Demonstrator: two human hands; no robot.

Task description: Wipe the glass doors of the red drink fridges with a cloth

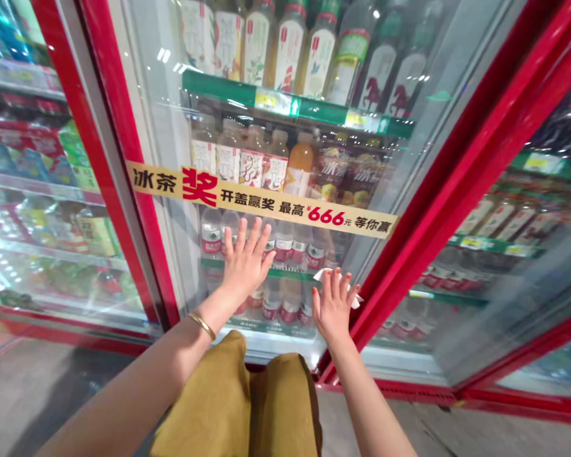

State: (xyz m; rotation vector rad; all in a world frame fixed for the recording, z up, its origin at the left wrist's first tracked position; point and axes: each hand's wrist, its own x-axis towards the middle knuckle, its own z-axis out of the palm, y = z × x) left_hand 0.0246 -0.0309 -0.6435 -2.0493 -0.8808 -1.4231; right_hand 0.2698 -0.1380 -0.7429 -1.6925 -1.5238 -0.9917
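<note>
My left hand (245, 260) is spread with its palm towards the glass door (164, 127) of a red-framed drinks cooler, just below a yellow printed strip (261, 200). Nothing is held in it, and a gold bangle (202, 325) circles the wrist. Lower and to the right, my right hand (334, 308) presses a white tissue (355, 298) against the same door, close to its red right edge. Only the tissue's edges show past the fingers, so I cannot tell whether it is a paper tissue or a cloth.
Behind the glass, bottled drinks (285, 51) fill several shelves with green front rails (228, 92). More cooler doors with red frames (457, 184) stand on both sides. My bent knees in mustard trousers (209, 400) are close to the door, above a grey floor (504, 431).
</note>
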